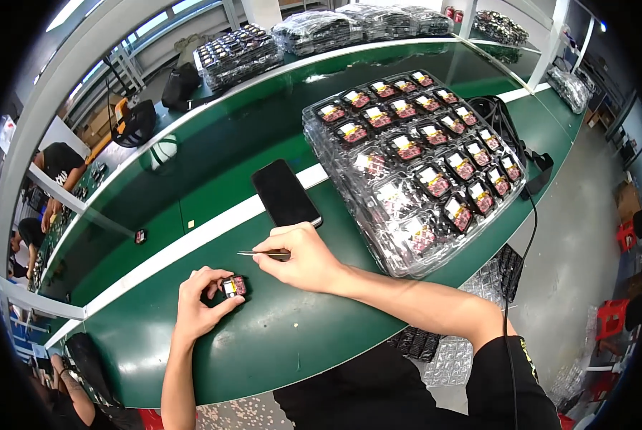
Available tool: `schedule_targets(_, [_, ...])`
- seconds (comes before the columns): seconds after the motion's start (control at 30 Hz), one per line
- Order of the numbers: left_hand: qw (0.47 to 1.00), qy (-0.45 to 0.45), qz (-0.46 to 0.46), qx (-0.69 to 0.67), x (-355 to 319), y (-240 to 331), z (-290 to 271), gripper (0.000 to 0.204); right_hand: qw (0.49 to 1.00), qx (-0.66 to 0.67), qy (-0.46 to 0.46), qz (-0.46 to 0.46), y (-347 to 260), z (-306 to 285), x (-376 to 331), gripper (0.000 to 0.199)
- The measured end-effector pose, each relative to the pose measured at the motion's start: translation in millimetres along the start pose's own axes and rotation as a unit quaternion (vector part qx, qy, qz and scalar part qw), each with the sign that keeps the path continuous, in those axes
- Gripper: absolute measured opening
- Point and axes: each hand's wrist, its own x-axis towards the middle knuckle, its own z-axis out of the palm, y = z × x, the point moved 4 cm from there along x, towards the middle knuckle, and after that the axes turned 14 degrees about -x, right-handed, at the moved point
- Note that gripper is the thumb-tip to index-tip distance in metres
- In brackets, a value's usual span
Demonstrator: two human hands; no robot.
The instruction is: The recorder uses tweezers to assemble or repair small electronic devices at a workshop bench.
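Note:
My left hand (200,301) is closed around a small black part (233,287) with a yellow-and-white label and a reddish patterned face, held just over the green table. To the right, my right hand (299,256) pinches a pair of thin dark tweezers (263,253), whose pointed tips face left. The tips are apart from the small part. Beyond my right hand lies a black smartphone (285,192), screen up. A stack of clear plastic trays (371,236) stands right of the phone; the top one carries many similar labelled parts in its pockets.
The green table (285,351) curves around my body, with a white strip (213,228) behind my hands. A single black part (141,236) rests on the dark green belt. A black cable (534,236) hangs by the trays. Other people (66,168) work at the far left.

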Motion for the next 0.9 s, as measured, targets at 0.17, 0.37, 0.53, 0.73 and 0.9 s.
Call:
schedule_targets(0.17, [0.969,0.112,-0.013,-0.22,27.5,7.3,-19.2,0.04,1.0,0.005,0.006,-0.001,2.3,1.4,3.8,0.014])
schedule_targets(0.37, [0.974,-0.029,0.157,-0.162,141.1,124.1,32.8,0.042,0.998,-0.01,-0.036,0.042,8.1,-11.1,0.4,0.015])
schedule_targets(0.53, [0.961,-0.147,0.224,-0.071,205.0,179.8,69.5,0.045,0.999,-0.002,-0.03,0.033,0.6,-1.4,2.9,0.016])
schedule_targets(0.73, [0.934,-0.233,0.269,-0.042,229.3,176.8,81.0,0.055,0.999,-0.023,-0.038,0.005,0.5,-1.5,1.8,0.016])
schedule_targets(0.9, [0.947,-0.173,0.251,-0.098,211.7,165.4,58.2,0.056,0.999,-0.024,-0.028,-0.015,0.8,0.0,1.2,0.016])
